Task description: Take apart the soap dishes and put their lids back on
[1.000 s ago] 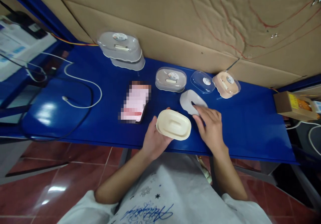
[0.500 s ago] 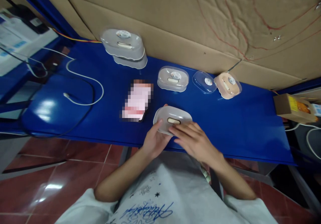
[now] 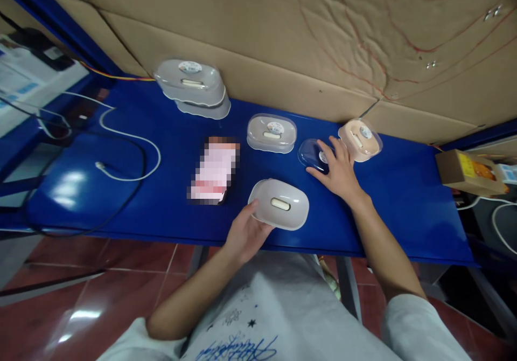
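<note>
My left hand [image 3: 248, 229] is closed on the near side of a pale grey oval dish [image 3: 293, 213], thumb over its rim, just above the table's front edge. A cream oblong piece [image 3: 280, 204] lies in the middle of the dish. My right hand [image 3: 341, 175] reaches over a clear plastic lid [image 3: 309, 153] with a round label, its fingers spread. Whether the fingertips touch the lid I cannot tell. Close beside that hand is a peach dish [image 3: 358, 140] under its own clear cover. A grey covered dish [image 3: 271, 133] stands behind the one I hold.
Grey covered dishes [image 3: 194, 89] are stacked at the back left against the cardboard wall [image 3: 242, 37]. A blurred-out phone [image 3: 214, 172] lies left of my hands on the blue table [image 3: 173, 215]. A white cable [image 3: 121, 178] curls at left; a cardboard box [image 3: 464, 172] stands far right.
My right hand has left the grey dish and moved forward and right to the clear lid. My left hand keeps hold of the dish.
</note>
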Tool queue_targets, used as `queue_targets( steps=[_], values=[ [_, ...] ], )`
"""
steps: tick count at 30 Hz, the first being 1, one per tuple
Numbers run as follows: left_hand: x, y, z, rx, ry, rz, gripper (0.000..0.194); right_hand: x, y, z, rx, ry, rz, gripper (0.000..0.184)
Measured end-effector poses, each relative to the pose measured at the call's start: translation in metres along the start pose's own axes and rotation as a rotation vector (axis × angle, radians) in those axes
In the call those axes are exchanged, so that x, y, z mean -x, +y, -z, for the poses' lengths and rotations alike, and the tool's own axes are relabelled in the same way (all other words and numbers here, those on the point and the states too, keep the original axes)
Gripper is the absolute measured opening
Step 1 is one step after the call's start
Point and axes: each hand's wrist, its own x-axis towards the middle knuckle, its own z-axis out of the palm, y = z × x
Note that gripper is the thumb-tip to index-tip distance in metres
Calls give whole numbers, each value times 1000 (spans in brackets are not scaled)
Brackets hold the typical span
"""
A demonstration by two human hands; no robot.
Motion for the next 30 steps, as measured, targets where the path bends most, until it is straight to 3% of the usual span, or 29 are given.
queue_targets(
  steps=[4, 9, 13, 20, 25, 30],
  values=[
    [0, 2, -2, 14, 20, 46, 56, 8, -14, 14, -173, -24, 6, 74],
    [-2, 0, 0, 71, -2, 1, 52, 35, -75, 30, -286, -166, 260, 77],
    [-2, -2, 0, 78, -41, -51, 53, 54, -109, 26, -308, -184, 340, 82],
    [-1, -1, -3, 72, -62, -69, 52, 55, -111, 6, -264, -78, 402, 90],
    [1, 0, -2, 29, -34, -76, 56, 58, -117, 5, -227, -123, 419, 104],
    [0, 0, -2, 19, -26, -101, 59, 60, -119, 6, -217, -158, 396, 106]
  ],
)
